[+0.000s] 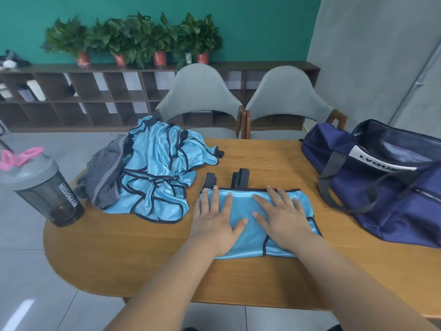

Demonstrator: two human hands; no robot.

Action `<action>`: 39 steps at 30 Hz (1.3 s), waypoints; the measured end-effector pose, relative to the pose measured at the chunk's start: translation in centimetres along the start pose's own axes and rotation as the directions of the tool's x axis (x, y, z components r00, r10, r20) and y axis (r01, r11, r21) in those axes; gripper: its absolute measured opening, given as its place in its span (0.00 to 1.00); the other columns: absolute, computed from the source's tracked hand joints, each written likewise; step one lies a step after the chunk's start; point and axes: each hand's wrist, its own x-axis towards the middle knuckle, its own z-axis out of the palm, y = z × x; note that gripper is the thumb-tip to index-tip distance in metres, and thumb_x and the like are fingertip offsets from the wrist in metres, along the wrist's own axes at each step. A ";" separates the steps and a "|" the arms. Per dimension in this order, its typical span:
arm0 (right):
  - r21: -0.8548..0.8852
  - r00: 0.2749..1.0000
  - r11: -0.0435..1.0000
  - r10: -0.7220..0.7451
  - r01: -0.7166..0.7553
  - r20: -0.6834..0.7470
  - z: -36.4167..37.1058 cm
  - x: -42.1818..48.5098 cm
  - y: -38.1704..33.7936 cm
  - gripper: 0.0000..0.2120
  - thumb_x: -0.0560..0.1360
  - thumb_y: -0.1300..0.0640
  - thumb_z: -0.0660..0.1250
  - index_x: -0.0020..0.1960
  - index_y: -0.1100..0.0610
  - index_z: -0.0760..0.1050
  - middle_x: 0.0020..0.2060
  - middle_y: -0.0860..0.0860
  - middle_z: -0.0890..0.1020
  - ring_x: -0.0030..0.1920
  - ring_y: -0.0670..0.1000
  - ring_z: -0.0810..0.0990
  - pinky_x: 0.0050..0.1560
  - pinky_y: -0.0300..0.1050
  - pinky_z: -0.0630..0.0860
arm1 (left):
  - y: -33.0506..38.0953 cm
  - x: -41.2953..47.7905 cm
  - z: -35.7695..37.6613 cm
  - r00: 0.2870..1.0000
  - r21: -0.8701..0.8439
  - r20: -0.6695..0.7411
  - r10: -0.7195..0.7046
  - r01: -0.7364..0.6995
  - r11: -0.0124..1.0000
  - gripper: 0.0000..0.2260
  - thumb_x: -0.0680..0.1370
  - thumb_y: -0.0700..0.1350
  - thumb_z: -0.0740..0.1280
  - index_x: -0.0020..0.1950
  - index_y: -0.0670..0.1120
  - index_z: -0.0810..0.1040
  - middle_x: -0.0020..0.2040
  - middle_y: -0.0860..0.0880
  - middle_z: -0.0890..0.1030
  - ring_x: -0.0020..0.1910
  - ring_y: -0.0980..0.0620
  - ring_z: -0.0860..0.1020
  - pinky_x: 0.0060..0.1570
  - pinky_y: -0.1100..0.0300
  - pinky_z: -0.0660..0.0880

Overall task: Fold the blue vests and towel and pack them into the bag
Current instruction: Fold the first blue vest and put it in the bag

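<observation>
Blue folded vest lies flat under left hand and right hand.

Two bare forearms, bare wrists, left hand and right hand uncovered, slender fingers, short rounded nails with pale tips

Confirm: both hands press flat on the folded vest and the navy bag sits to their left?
No: the head view shows the navy bag to their right, not left. The left hand and right hand press flat on the folded vest.
</observation>
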 end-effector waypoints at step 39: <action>0.382 0.937 0.915 0.237 -0.128 -0.256 0.4 -0.1 8.3 0.20 0.84 0.46 0.62 0.72 0.53 0.77 0.72 0.49 0.75 0.74 0.53 0.66 0.75 0.49 0.66 | 2.4 -1.6 -0.3 0.932 0.000 0.049 0.358 -0.359 0.933 0.35 0.81 0.74 0.41 0.84 0.62 0.36 0.83 0.55 0.29 0.81 0.51 0.26 0.81 0.43 0.35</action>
